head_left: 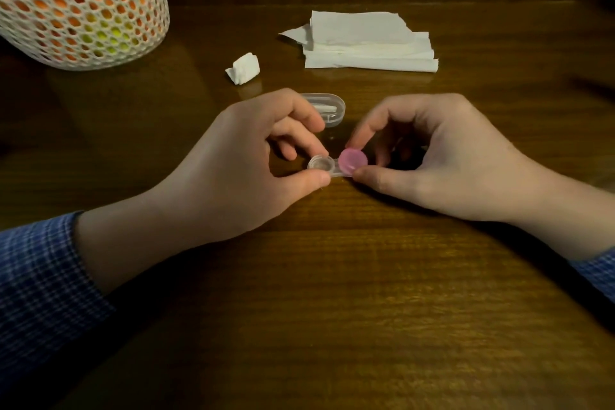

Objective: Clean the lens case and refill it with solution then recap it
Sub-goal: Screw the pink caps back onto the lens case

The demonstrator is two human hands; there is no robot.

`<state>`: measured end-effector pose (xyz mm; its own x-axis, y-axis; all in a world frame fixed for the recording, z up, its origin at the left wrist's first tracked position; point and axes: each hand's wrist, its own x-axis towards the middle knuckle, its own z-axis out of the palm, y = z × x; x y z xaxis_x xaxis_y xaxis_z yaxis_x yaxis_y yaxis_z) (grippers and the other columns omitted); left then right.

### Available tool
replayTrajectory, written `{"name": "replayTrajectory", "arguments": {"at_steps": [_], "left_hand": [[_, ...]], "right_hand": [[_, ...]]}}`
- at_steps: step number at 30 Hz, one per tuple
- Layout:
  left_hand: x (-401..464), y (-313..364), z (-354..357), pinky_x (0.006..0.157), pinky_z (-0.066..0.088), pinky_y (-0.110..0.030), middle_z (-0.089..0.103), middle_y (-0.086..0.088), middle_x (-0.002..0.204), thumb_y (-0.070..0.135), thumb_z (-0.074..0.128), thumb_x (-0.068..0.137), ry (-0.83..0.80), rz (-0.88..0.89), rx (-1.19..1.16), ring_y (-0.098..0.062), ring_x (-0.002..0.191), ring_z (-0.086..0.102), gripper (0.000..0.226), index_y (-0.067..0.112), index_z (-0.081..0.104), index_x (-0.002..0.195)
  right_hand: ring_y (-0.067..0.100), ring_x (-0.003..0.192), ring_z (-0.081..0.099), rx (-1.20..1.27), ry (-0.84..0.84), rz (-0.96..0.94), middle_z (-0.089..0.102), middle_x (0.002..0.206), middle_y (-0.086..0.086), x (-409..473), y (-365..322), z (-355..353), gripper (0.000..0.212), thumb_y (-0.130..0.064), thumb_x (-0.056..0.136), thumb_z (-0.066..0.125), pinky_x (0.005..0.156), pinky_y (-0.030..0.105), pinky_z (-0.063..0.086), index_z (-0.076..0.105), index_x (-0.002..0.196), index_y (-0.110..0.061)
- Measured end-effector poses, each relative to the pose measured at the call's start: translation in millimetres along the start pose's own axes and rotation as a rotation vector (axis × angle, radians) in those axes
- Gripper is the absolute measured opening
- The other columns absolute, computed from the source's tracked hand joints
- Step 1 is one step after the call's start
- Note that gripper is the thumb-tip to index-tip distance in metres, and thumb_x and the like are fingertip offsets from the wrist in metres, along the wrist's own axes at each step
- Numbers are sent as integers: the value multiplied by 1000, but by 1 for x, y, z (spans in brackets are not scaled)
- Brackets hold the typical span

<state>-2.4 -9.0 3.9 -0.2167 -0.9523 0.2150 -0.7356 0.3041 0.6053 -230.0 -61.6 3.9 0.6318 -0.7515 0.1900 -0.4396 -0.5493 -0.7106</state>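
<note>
Head view: clear lens case [324,166], pink cap [352,159] on.

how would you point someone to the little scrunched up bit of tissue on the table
Start at the white mesh basket at the far left of the wooden table and look right toward the stack of folded white tissues. Between them lies the crumpled tissue wad. It alone is small, scrunched and single, not flat and layered.

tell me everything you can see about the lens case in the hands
The lens case is small, clear plastic, with two round wells joined by a flat bridge. The left well is uncapped; the right wears a pink cap. It lies level, low over the wooden table. The left hand pinches the open well; the right hand grips the cap.
</note>
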Motion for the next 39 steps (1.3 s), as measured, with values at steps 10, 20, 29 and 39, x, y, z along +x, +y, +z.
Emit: {"name": "replayTrajectory", "arguments": {"at_steps": [10, 20, 29, 39], "left_hand": [[0, -1, 0, 73, 47, -5, 73, 23, 93, 37, 84, 75, -1, 16, -1, 5, 91, 67, 46, 29, 62, 115], [1, -2, 0, 72, 45, -3, 72, 26, 92, 42, 80, 74, -4, 21, 7, 7, 93, 65, 45, 32, 61, 114], [0, -2, -1, 72, 45, -3, 73, 24, 92, 41, 81, 74, -7, 14, -6, 8, 90, 65, 45, 30, 62, 114], [1, -1, -1, 70, 45, -3, 73, 25, 92, 45, 78, 72, -17, 2, -10, 9, 89, 65, 46, 33, 61, 113]], "right_hand": [[9, 82, 68, 8, 4, -32, 73, 95, -14, 0, 0, 2, 24, -23, 81, 83, 65, 14, 53, 72, 103, -26], [10, 83, 68, 21, -15, -48, 73, 97, -11, 0, 1, 2, 29, -16, 82, 83, 68, 15, 52, 71, 107, -23], [12, 84, 69, 3, -21, -14, 75, 93, -11, 1, -1, 4, 16, -31, 80, 80, 72, 27, 59, 75, 96, -28], [12, 91, 70, -32, -29, -41, 76, 98, -12, 0, -1, 3, 16, -25, 83, 77, 81, 33, 58, 78, 99, -27]]}}
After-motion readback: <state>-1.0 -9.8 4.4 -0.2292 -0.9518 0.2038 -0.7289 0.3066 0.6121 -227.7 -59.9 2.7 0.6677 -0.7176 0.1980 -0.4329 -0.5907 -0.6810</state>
